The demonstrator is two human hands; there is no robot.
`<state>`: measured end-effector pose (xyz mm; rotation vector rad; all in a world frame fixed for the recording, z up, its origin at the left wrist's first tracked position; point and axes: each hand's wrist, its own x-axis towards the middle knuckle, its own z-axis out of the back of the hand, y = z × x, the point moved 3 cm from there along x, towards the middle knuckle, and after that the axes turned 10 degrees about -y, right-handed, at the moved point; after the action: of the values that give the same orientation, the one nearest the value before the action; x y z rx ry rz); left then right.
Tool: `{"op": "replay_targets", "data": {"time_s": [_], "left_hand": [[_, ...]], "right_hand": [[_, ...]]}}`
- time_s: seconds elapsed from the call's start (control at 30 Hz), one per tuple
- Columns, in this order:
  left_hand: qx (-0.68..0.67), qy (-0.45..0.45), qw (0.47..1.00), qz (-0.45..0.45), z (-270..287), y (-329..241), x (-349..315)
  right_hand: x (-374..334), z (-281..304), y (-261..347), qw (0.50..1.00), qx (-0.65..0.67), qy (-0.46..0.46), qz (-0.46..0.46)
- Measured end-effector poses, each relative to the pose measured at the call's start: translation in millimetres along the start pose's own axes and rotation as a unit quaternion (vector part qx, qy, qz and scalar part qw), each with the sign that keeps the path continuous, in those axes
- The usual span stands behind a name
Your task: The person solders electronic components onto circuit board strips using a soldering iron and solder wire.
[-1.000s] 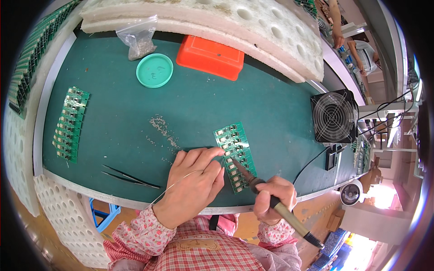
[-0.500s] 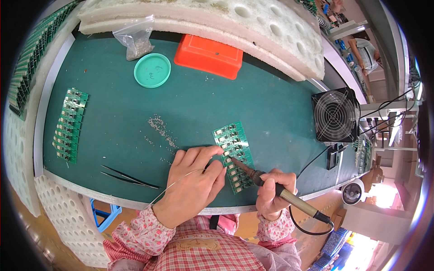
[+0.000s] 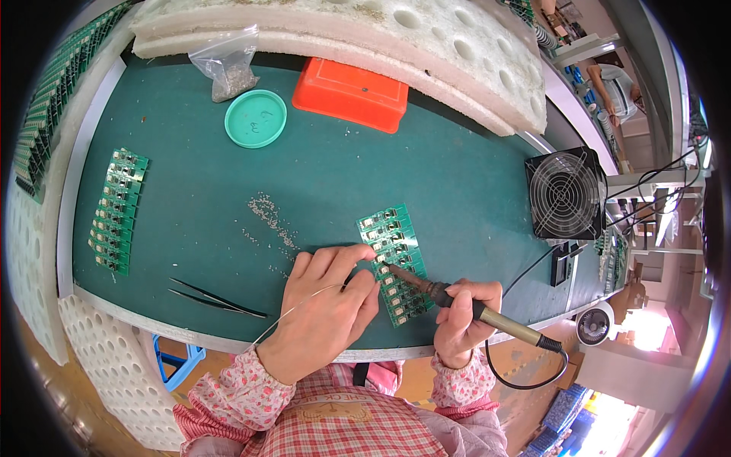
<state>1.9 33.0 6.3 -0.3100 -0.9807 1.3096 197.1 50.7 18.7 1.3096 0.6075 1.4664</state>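
A green circuit board panel [image 3: 393, 259] lies on the mat in front of me, with rows of small white and black parts. My right hand [image 3: 463, 320] is closed round a soldering iron [image 3: 499, 321]; its tip meets the board near the middle of its left side. A thin solder wire [image 3: 293, 306] runs across the back of my left hand [image 3: 324, 305], whose fingers are bent and pinch it. The fingertips touch the board's left edge, close to the iron's tip. Black tweezers [image 3: 217, 297] lie to the left, and tiny loose parts [image 3: 268, 215] are scattered beyond my left hand.
Another board panel [image 3: 119, 212] lies at the left. Toward the back are a green lid [image 3: 256, 119], a bag of small parts [image 3: 231, 68], a red bin [image 3: 350, 95] and white foam [image 3: 343, 38]. A black fan [image 3: 566, 194] stands right; the iron's cable [image 3: 525, 386] loops beside me.
The soldering iron's handle and my right hand have shifted slightly to the right, with the tip still at the board. My left hand stays nearly in place.
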Motion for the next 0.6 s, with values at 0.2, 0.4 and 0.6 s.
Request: {"op": "replay_targets", "data": {"time_s": [0.2, 0.4, 0.6], "left_hand": [[-0.007, -0.001, 1.000, -0.001, 0.2, -0.2, 0.8], [-0.005, -0.002, 1.000, -0.003, 0.8, 0.5, 0.2], [-0.006, 0.014, 1.000, -0.010, 2.7, 0.8, -0.1]], "right_hand": [[1.0, -2.8, 0.6, 1.000, 0.022, -0.014, -0.010], [1.0, -3.5, 0.2, 1.000, 0.017, -0.010, -0.006], [1.6, 6.2, 0.1, 0.994, 0.045, -0.096, -0.042]]}}
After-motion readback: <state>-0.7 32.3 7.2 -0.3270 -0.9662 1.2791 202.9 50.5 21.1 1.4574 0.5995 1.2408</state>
